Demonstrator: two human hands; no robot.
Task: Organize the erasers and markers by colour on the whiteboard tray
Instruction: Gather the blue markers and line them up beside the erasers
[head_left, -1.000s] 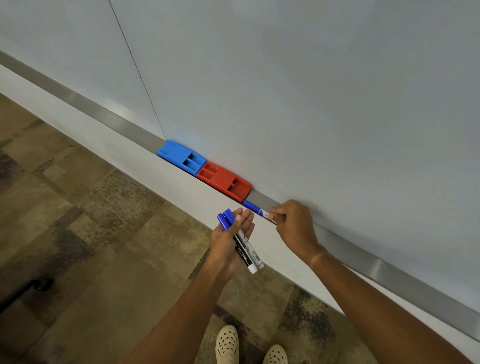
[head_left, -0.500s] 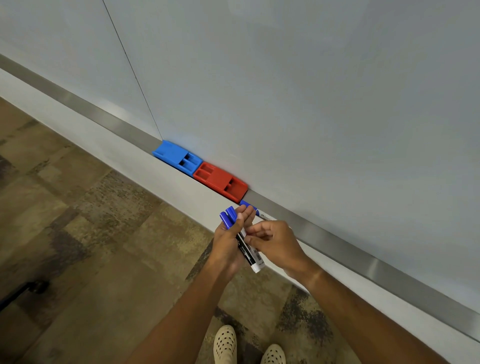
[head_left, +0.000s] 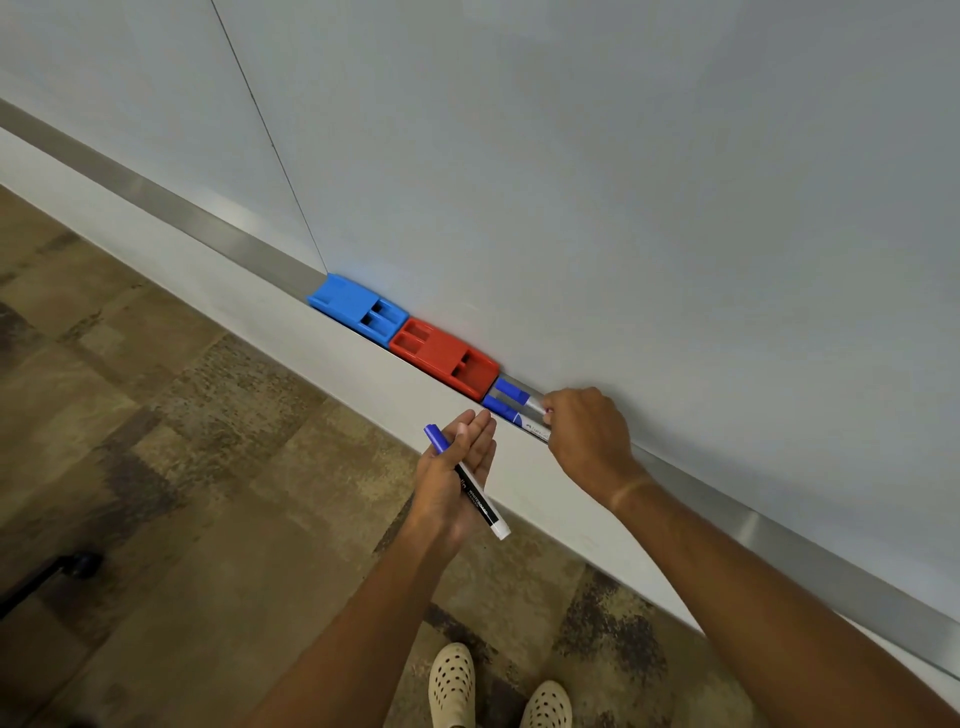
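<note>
A blue eraser and a red eraser lie end to end on the metal whiteboard tray. Just right of the red eraser two blue-capped markers lie side by side on the tray: the far marker and the near marker. My right hand rests on their barrels, fingertips pinching the far marker. My left hand is in front of the tray, palm up, with one blue-capped marker lying across it under the thumb.
The whiteboard rises behind the tray, with a vertical seam at the left. A white wall strip runs below the tray. Patterned brown carpet covers the floor. My feet in cream shoes show at the bottom.
My right hand took one of the two markers from my left hand and set it on the tray beside the first marker. My left hand now has one marker.
</note>
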